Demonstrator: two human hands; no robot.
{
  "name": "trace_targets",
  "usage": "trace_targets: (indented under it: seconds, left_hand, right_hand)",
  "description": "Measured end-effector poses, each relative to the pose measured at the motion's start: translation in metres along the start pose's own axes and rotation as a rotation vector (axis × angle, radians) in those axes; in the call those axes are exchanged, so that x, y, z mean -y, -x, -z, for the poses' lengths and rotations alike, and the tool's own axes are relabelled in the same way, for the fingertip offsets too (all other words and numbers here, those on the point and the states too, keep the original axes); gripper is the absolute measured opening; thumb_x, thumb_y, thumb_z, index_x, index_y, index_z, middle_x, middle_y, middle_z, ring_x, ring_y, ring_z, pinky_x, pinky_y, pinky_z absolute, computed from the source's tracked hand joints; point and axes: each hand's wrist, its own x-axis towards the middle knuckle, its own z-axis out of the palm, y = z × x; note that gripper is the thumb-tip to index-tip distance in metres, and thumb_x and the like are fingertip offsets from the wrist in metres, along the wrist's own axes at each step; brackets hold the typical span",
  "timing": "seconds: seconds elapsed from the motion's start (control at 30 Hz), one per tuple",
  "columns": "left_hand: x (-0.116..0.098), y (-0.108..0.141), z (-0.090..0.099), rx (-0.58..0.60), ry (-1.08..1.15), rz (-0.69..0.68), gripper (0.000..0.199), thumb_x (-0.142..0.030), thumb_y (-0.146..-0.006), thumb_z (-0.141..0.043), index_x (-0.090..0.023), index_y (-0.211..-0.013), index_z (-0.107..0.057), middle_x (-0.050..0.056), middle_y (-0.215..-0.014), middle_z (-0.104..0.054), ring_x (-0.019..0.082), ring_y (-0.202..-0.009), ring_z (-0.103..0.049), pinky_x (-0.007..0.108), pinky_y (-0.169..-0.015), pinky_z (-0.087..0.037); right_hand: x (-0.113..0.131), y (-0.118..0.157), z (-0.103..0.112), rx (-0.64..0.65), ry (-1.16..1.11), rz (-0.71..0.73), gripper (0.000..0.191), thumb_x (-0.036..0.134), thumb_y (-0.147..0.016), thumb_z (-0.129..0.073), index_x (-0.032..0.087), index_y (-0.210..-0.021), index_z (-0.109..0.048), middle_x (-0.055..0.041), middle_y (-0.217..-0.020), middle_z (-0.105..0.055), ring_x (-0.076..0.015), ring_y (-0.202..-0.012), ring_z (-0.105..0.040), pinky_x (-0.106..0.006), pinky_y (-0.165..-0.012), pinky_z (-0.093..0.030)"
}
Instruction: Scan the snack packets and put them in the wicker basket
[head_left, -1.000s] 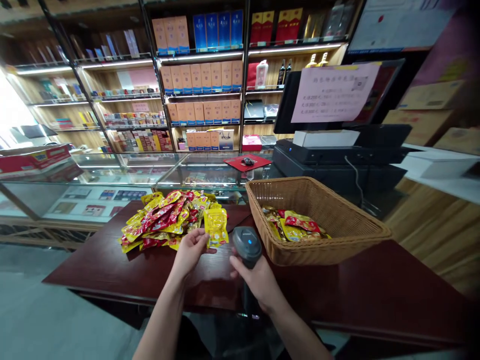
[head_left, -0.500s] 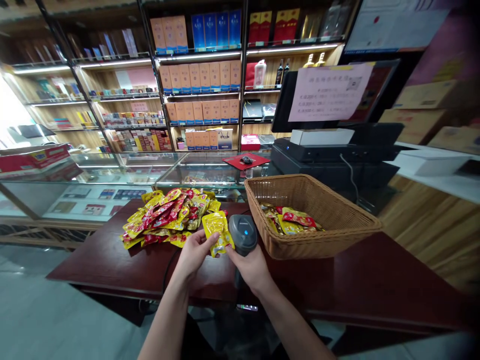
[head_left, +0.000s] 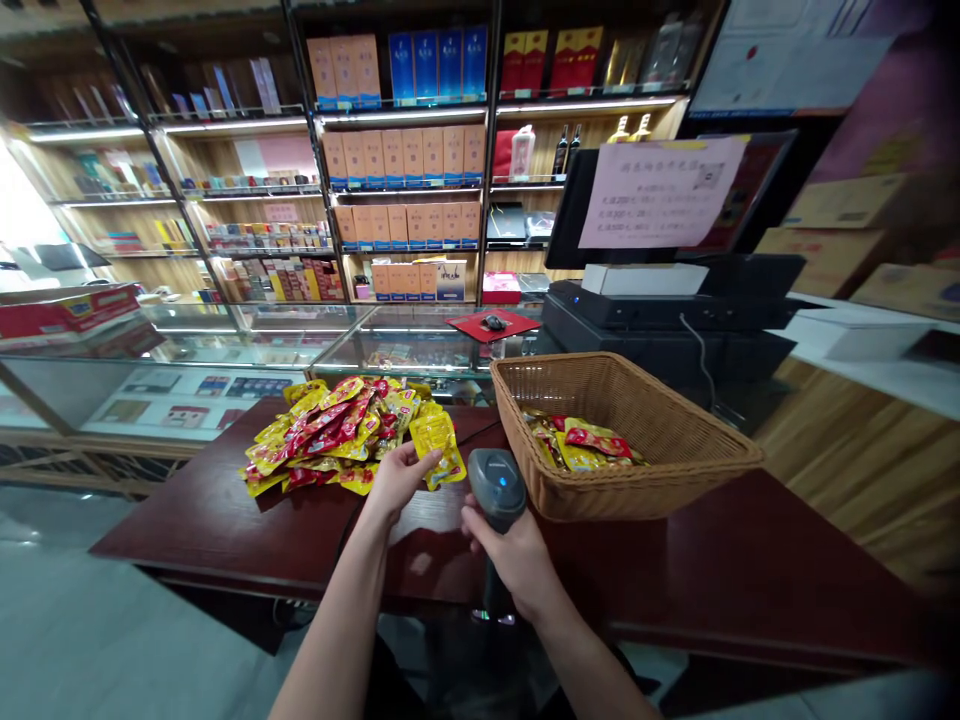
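My left hand [head_left: 399, 480] pinches a yellow snack packet [head_left: 436, 446] by its lower left edge, above the table. In my right hand [head_left: 510, 555] is a dark grey barcode scanner [head_left: 497, 484], gripped round its handle, with a blue light glowing on top. Scanner and packet are a little apart. To the left lies a heap of yellow and red snack packets [head_left: 337, 430]. On the right stands a brown wicker basket [head_left: 645, 490], and several similar packets [head_left: 592, 445] lie in its bottom.
The dark red table [head_left: 202, 510] carries heap and basket. Behind it stand a glass display counter [head_left: 285, 345], a red mat with a mouse [head_left: 493, 323], and a monitor with a paper notice [head_left: 660, 195]. Shelves of boxed goods [head_left: 405, 160] line the back wall.
My right hand has let go of the packet's edge and moved slightly down and right with the scanner. The packet, now only in my left hand, has shifted slightly up.
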Motion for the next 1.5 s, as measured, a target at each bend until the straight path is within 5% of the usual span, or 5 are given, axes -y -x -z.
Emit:
trace_targets:
  seconds: [0.23,0.6,0.77,1.3,1.5]
  left_hand:
    - [0.006,-0.017,-0.010,-0.014,-0.072,0.108,0.051,-0.047,-0.055,-0.085,-0.012,-0.090,-0.072,0.008,-0.083,-0.075,0.016,-0.064,-0.066,0.021,-0.052,-0.046]
    - [0.022,-0.023,-0.007,0.015,-0.041,0.140,0.053,-0.046,-0.057,-0.085,-0.012,-0.096,-0.073,0.011,-0.088,-0.075,0.018,-0.069,-0.067,0.023,-0.054,-0.047]
    - [0.017,-0.023,-0.008,0.034,-0.117,0.046,0.051,-0.048,-0.062,-0.080,-0.013,-0.098,-0.075,0.010,-0.092,-0.075,0.020,-0.076,-0.068,0.026,-0.063,-0.049]
    - [0.007,-0.017,-0.014,0.052,-0.075,0.117,0.053,-0.047,-0.052,-0.086,-0.013,-0.091,-0.075,0.011,-0.087,-0.075,0.021,-0.073,-0.067,0.028,-0.063,-0.049]
    - [0.005,-0.016,-0.010,0.013,-0.242,0.008,0.047,-0.044,-0.059,-0.082,-0.014,-0.095,-0.077,0.007,-0.088,-0.075,0.018,-0.076,-0.064,0.024,-0.062,-0.044]
  right_hand:
    - [-0.013,0.018,-0.013,0.195,0.023,-0.211,0.030,0.044,-0.070,-0.070,0.017,-0.069,-0.056,0.0052,-0.042,-0.051,-0.0099,-0.037,-0.044,-0.021,-0.040,-0.036]
    - [-0.020,0.019,-0.014,0.173,0.020,-0.162,0.032,0.045,-0.073,-0.069,0.019,-0.061,-0.053,0.0061,-0.039,-0.046,-0.0087,-0.034,-0.039,-0.022,-0.039,-0.032]
    - [-0.029,0.018,-0.012,0.184,0.022,-0.135,0.031,0.042,-0.075,-0.067,0.019,-0.061,-0.053,0.0061,-0.039,-0.045,-0.0088,-0.035,-0.040,-0.021,-0.040,-0.032]
    - [-0.022,0.019,-0.012,0.187,0.024,-0.156,0.032,0.046,-0.071,-0.068,0.017,-0.063,-0.058,0.0065,-0.037,-0.043,-0.0083,-0.033,-0.037,-0.022,-0.038,-0.030]
    - [-0.025,0.019,-0.013,0.194,0.020,-0.174,0.031,0.044,-0.073,-0.066,0.015,-0.066,-0.060,0.0048,-0.042,-0.048,-0.0074,-0.034,-0.038,-0.021,-0.038,-0.030]
